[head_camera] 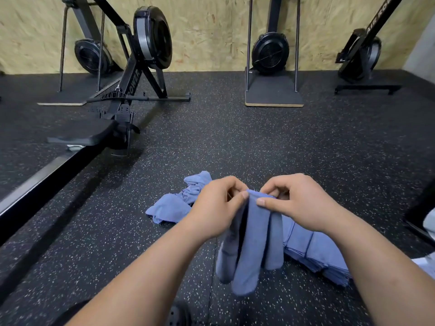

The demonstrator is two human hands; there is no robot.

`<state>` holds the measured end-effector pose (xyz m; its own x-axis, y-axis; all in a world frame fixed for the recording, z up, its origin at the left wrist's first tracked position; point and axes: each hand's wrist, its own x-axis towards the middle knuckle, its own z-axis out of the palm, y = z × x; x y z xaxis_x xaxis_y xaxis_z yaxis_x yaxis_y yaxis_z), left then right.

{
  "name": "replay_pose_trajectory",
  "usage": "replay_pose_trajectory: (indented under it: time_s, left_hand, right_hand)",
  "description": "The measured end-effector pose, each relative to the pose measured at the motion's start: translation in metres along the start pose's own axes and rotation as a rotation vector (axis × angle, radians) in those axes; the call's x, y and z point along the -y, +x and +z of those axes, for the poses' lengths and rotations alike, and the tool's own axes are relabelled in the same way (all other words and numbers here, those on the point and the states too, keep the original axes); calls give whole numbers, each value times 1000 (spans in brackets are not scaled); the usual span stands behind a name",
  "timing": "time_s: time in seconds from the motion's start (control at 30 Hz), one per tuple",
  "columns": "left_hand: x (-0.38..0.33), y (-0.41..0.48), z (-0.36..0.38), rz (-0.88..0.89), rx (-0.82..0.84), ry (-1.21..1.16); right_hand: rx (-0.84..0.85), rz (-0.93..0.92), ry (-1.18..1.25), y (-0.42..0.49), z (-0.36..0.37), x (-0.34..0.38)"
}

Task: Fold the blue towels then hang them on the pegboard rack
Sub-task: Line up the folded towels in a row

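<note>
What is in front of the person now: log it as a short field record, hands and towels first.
left hand: pinches top edge of held towel
right hand: pinches same top edge
held towel: blue, hangs down in folds
crumpled heap: blue towelling, on floor beyond left hand
folded stack: blue, on floor under right forearm
rowing machine: left, on floor

Bare left forearm (141, 274), bare right forearm (381, 267), uncovered all the way to the frame edge. Same for left grip (216, 208) and right grip (299, 203), thumbnails short, plain, neatly trimmed. At the bottom edge, a dark shoe (175, 314) with round holes, probably; dark trouser cloth (73, 311) beside it, blurred.
</note>
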<state>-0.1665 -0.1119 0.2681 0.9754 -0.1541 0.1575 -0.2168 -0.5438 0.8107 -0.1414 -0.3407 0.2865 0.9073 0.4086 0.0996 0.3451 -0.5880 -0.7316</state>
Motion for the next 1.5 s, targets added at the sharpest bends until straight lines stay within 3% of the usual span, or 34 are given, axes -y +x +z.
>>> replay_pose_trajectory:
  time_s: [0.13, 0.4, 0.73, 0.9, 1.03, 1.2, 1.37, 1.5]
  left_hand:
    - [2, 5, -18, -28, -203, 130]
    - [21, 10, -48, -137, -519, 160]
    - [39, 12, -53, -355, -599, 126]
    - [35, 12, -46, -315, -529, 36]
    - [24, 11, -32, -185, -363, -70]
    - [11, 7, -22, -106, -191, -237]
    - [2, 4, -14, -71, -123, -387]
    - [0, 2, -8, -37, -75, -417]
  right_hand:
    - [-72, 47, -83, 1, -9, -10]
    - [-320, 115, -247, -2, -30, -18]
    - [-444, 333, -216, -2, -30, -22]
    - [-411, 313, 438, 1, -21, -13]
    - [-181, 238, 633, 0, -11, 1]
    - [38, 130, 546, -4, 5, 17]
    - [-109, 24, 266, 2, 16, 16]
    - [-187, 13, 186, 3, 20, 11]
